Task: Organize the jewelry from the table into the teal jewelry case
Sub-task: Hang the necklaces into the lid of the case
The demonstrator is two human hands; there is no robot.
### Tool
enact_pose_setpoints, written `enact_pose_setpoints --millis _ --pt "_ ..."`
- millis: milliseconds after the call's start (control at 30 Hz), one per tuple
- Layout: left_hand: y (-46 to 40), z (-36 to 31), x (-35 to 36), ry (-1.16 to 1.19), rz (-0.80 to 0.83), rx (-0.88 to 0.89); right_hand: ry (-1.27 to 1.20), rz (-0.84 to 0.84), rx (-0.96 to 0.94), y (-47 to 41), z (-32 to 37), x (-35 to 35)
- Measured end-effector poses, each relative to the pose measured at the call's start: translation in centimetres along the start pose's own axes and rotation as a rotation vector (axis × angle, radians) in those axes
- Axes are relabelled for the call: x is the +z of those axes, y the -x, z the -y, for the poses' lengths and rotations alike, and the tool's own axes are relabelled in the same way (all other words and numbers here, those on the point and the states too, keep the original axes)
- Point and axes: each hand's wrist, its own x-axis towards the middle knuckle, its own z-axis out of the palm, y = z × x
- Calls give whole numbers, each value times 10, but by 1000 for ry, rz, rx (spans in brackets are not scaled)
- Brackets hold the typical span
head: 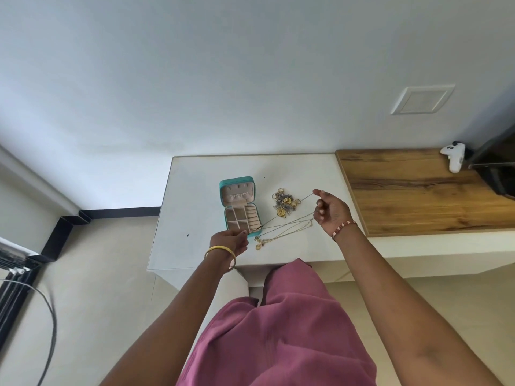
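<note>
While I scan from the left, the first thing that matters is my left hand (230, 240), its fingertips pinched on one end of a thin chain (281, 215) right at the near corner of the teal jewelry case (237, 182). That case sits open on the white table (195, 190), lid tipped back, its pale divided compartments looking mostly unfilled from here. Further right lie several more gold necklaces (284, 232) strung across the table, and behind them a tangled heap of rings and earrings (285, 203). My right hand (330, 210) is raised over the table's right side, fingers curled and pinching the chain's other end, so the strand runs taut between both hands. To do this step well, I judge I should keep the tension light, lift the chain clear of the other necklaces so nothing snags, then bring my right hand toward the case and feed the chain into one compartment in loose folds. No brand, label or writing is readable anywhere.
</note>
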Motion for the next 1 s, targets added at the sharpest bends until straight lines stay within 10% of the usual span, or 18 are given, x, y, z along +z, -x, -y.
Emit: enact_pose_setpoints --millis 1000 --pt "-78 54 33 -658 -81 120 718 -322 -25 -106 -45 -50"
